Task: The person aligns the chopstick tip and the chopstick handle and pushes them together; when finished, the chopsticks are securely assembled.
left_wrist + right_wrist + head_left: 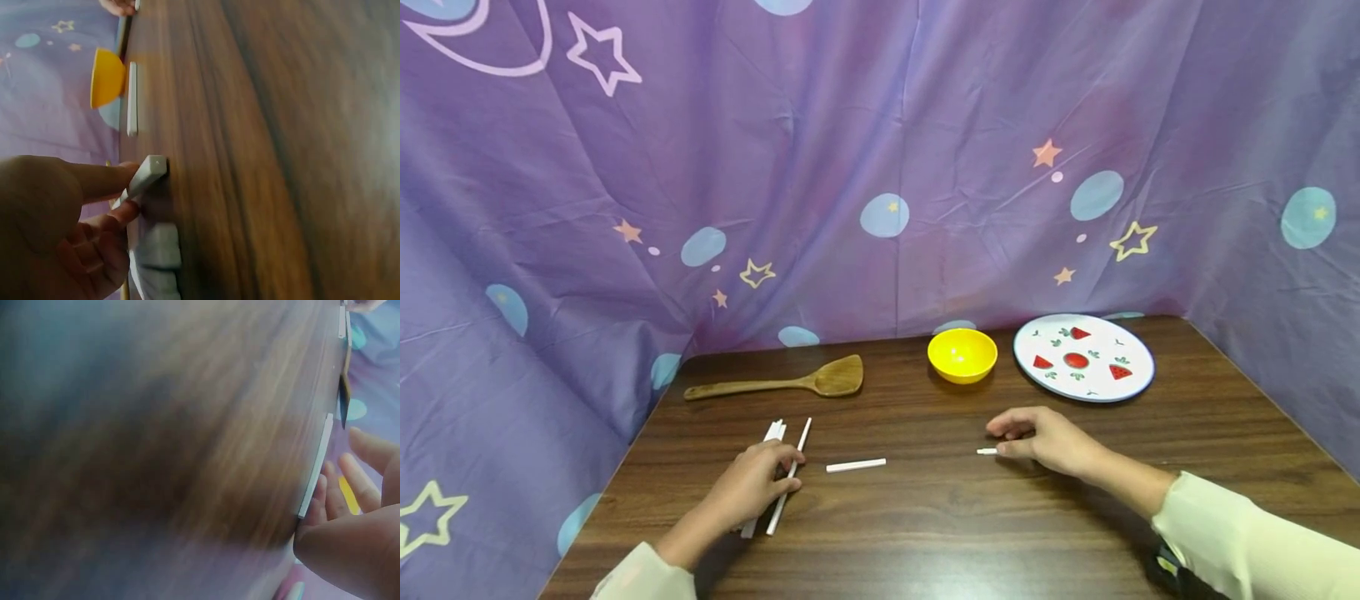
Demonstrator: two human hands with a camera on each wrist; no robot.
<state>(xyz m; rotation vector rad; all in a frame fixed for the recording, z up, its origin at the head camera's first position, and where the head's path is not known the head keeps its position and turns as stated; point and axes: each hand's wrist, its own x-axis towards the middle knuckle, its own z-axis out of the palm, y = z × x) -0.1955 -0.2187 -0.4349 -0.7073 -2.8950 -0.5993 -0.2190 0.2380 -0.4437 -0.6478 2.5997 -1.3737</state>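
Note:
My left hand point(758, 482) pinches a slim white stick point(775, 518) between thumb and fingers; its square end shows in the left wrist view. Several more white sticks point(772, 431) lie together just left of it, partly hidden under the hand. Between the two hands a shorter white stick point(856, 465) lies flat on the table. On the right, my right hand point(1048, 442) is low over the wood, fingers loosely bent and the index finger apart from the thumb. A small white piece point(987, 452) shows at its thumb tip; how far it reaches behind the thumb is hidden.
A wooden spatula point(838, 377) lies at the back left of the brown table point(925, 533). Behind the hands stand a yellow bowl point(962, 357) and a white plate with watermelon pictures point(1097, 337). A purple patterned cloth point(820, 150) hangs around the back and sides.

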